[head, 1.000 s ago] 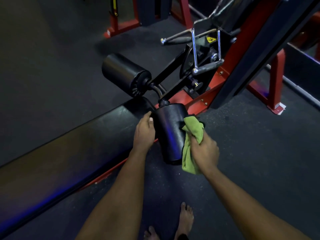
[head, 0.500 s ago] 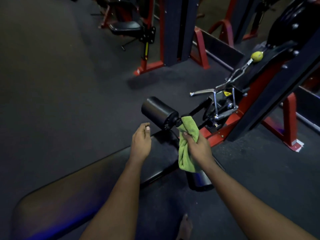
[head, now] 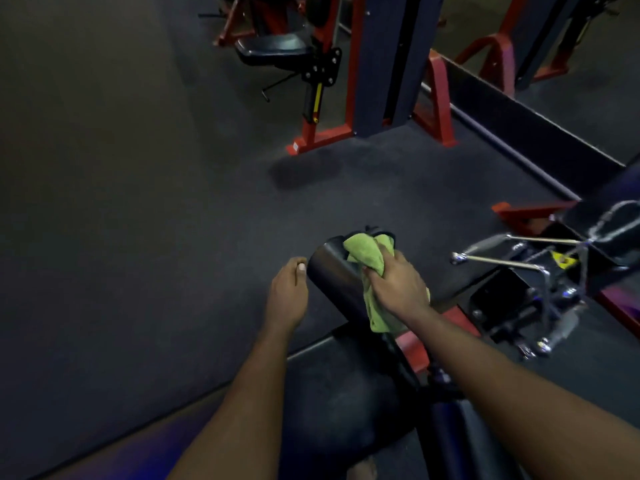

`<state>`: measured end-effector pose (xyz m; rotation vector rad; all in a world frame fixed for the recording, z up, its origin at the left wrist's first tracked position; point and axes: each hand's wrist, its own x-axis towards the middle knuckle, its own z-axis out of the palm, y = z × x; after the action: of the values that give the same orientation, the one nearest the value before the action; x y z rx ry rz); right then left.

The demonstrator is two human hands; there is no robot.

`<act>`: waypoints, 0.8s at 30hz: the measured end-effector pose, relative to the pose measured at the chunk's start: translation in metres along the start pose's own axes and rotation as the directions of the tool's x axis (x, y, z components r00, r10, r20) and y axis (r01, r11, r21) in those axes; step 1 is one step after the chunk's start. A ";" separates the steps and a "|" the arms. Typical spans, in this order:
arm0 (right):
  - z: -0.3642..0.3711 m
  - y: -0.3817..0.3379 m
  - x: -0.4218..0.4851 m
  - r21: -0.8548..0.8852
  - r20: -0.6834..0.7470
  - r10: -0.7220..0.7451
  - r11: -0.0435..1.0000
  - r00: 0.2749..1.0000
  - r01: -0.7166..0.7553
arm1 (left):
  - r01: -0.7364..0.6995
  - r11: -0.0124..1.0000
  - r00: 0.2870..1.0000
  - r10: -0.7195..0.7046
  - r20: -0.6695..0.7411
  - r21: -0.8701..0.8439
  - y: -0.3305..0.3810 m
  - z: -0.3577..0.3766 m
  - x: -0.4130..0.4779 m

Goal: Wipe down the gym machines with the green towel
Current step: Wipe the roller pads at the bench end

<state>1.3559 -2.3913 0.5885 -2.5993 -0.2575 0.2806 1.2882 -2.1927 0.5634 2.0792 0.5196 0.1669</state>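
My right hand grips the bunched green towel and presses it onto the top of a black cylindrical roller pad of the bench machine. The towel's loose end hangs down below my palm. My left hand hovers just left of the roller, fingers loosely curled, holding nothing. A second black roller pad shows under my right forearm. The long black bench pad runs from the rollers toward the lower left.
Chrome cable handles and the red-and-black frame of this machine stand to the right. Another red-framed machine with a black seat stands at the back. Dark rubber floor spreads to the left. A bare foot shows at the bottom edge.
My right hand moved the towel from the near roller pad up to the far one. My left hand let go of the near roller and now hovers beside the far one.
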 end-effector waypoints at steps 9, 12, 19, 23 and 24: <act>0.067 0.021 0.060 -0.487 0.115 0.001 0.872 0.993 0.056 | 0.033 0.999 0.957 -0.036 0.288 0.017 -0.055 0.042 0.119; 0.071 0.013 0.080 -0.444 0.135 0.063 0.896 0.989 0.003 | 0.106 0.992 0.905 -0.067 0.420 -0.071 -0.075 0.060 0.140; 0.093 -0.010 0.156 -0.212 0.236 0.228 0.961 0.945 -0.179 | 0.194 0.953 0.933 -0.107 0.343 -0.231 -0.096 0.084 0.133; 0.084 -0.006 0.178 -0.004 0.347 0.293 0.950 0.891 -0.311 | 0.141 0.949 0.936 -0.034 0.351 -0.282 -0.104 0.087 0.133; 0.082 -0.003 0.170 -0.009 0.319 0.287 0.954 0.903 -0.300 | 0.135 0.948 0.938 -0.028 0.347 -0.289 -0.105 0.088 0.132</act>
<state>1.4989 -2.3106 0.4945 -2.5384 0.0344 0.8075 1.4035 -2.1569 0.4166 1.7264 0.3423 -0.1519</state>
